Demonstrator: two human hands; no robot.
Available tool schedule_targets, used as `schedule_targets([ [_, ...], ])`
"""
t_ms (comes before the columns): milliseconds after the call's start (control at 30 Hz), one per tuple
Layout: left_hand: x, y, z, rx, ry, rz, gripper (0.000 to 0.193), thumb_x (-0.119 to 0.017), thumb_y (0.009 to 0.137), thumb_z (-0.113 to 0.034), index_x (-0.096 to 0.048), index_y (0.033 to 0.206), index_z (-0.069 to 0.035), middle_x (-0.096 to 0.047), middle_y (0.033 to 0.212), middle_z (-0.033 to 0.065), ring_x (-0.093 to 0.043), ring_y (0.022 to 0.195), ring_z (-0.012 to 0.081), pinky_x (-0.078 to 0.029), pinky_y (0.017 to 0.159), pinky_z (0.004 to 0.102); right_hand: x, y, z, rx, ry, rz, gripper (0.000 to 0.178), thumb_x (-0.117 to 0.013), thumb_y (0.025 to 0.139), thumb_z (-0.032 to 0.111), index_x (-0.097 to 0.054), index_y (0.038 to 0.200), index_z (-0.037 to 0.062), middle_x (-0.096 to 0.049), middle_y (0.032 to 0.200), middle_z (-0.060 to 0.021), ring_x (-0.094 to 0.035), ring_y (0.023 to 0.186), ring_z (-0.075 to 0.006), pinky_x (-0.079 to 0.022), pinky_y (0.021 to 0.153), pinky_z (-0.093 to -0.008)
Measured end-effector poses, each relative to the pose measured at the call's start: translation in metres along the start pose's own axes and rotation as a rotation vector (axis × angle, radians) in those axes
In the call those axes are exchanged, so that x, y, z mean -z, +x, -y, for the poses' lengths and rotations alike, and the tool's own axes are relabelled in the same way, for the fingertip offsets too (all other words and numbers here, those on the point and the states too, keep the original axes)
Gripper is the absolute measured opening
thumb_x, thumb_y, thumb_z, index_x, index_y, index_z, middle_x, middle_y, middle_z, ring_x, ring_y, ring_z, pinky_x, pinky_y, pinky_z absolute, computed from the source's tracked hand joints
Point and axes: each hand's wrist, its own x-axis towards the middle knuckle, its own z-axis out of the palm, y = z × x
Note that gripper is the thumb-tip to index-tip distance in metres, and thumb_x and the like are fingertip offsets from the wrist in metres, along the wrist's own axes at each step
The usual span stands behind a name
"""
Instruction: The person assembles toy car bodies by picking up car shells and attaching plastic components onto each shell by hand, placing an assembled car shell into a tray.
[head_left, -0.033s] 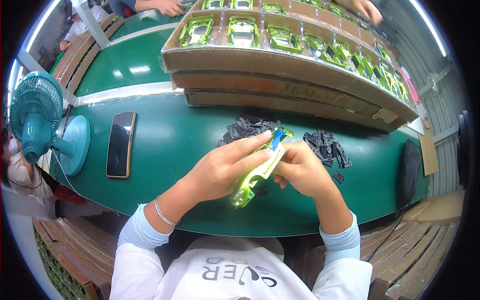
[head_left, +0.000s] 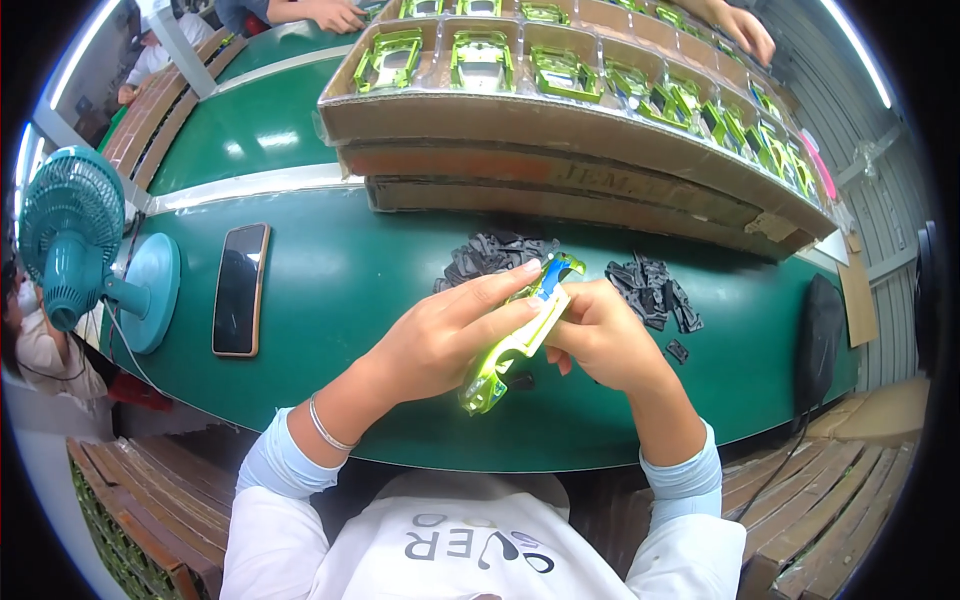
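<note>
A shiny green plastic toy car body (head_left: 515, 345) with a blue patch is held tilted above the table, in front of my chest. My left hand (head_left: 455, 325) grips it from the left, fingers laid along its upper side. Against its right side, my right hand (head_left: 605, 335) is closed with its fingers curled at the edge. Those fingertips are partly hidden behind the body, and whether they pinch a small part too is not visible. Just beyond my hands lie two heaps of small black plastic parts, the left heap (head_left: 490, 260) and the right heap (head_left: 650, 290).
A compartmented cardboard tray (head_left: 560, 125) of green car bodies rests on boxes at the far side. On the left are a phone (head_left: 240, 290) and a teal fan (head_left: 75, 230). A black object (head_left: 818, 345) stands at right. Other people's hands (head_left: 745, 32) show beyond the tray.
My hands and the car body keep the same pose. At the top right, another person's hand has shifted slightly right and down.
</note>
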Motion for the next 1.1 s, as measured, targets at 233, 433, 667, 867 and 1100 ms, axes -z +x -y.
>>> schedule_targets([
  [233, -0.008, 0.003, -0.002, 0.006, -0.013, -0.014, 0.045, -0.063, 0.066, 0.000, -0.051, 0.109, -0.004, -0.048, 0.118, 0.0181, -0.054, 0.100, 0.0324, -0.049, 0.080, 0.0349, 0.005, 0.003, -0.002, -0.038, -0.068, 0.018, 0.011, -0.053, 0.076, 0.007, -0.056, 0.074, -0.0032, -0.053, 0.059, -0.0055, -0.051, 0.049, -0.0104, -0.043, 0.044, -0.0243],
  [433, -0.009, 0.002, -0.003, -0.015, 0.041, 0.013, 0.043, -0.063, 0.067, -0.001, -0.051, 0.108, -0.003, -0.048, 0.116, 0.0199, -0.054, 0.099, 0.0334, -0.049, 0.079, 0.0360, -0.001, 0.010, -0.015, -0.030, -0.041, -0.041, 0.010, -0.054, 0.072, 0.004, -0.053, 0.070, -0.0057, -0.054, 0.058, -0.0086, -0.054, 0.049, -0.0139, -0.044, 0.044, -0.0261],
  [667, -0.009, 0.000, -0.001, 0.002, 0.037, -0.022, 0.041, -0.064, 0.067, -0.002, -0.052, 0.107, -0.001, -0.049, 0.115, 0.0221, -0.055, 0.097, 0.0336, -0.049, 0.079, 0.0362, -0.021, 0.008, -0.023, 0.161, 0.092, -0.224, 0.010, -0.058, 0.071, 0.005, -0.056, 0.071, -0.0042, -0.059, 0.062, -0.0103, -0.056, 0.052, -0.0146, -0.044, 0.046, -0.0277],
  [867, -0.011, -0.002, 0.005, 0.062, -0.010, -0.078, 0.039, -0.063, 0.067, -0.001, -0.051, 0.104, 0.002, -0.047, 0.118, 0.0239, -0.055, 0.098, 0.0332, -0.048, 0.080, 0.0344, -0.024, 0.010, -0.025, 0.338, -0.044, -0.304, 0.012, -0.063, 0.073, 0.010, -0.058, 0.075, -0.0009, -0.059, 0.070, -0.0127, -0.058, 0.064, -0.0226, -0.044, 0.057, -0.0304],
  [1100, -0.005, -0.001, 0.002, 0.068, -0.057, -0.169, 0.048, -0.065, 0.067, 0.000, -0.046, 0.111, 0.001, -0.045, 0.119, 0.0259, -0.052, 0.104, 0.0357, -0.046, 0.083, 0.0356, -0.030, 0.009, -0.023, 0.633, -0.342, -0.446, 0.014, -0.064, 0.069, 0.008, -0.060, 0.081, 0.0030, -0.057, 0.079, -0.0101, -0.054, 0.073, -0.0255, -0.044, 0.063, -0.0350],
])
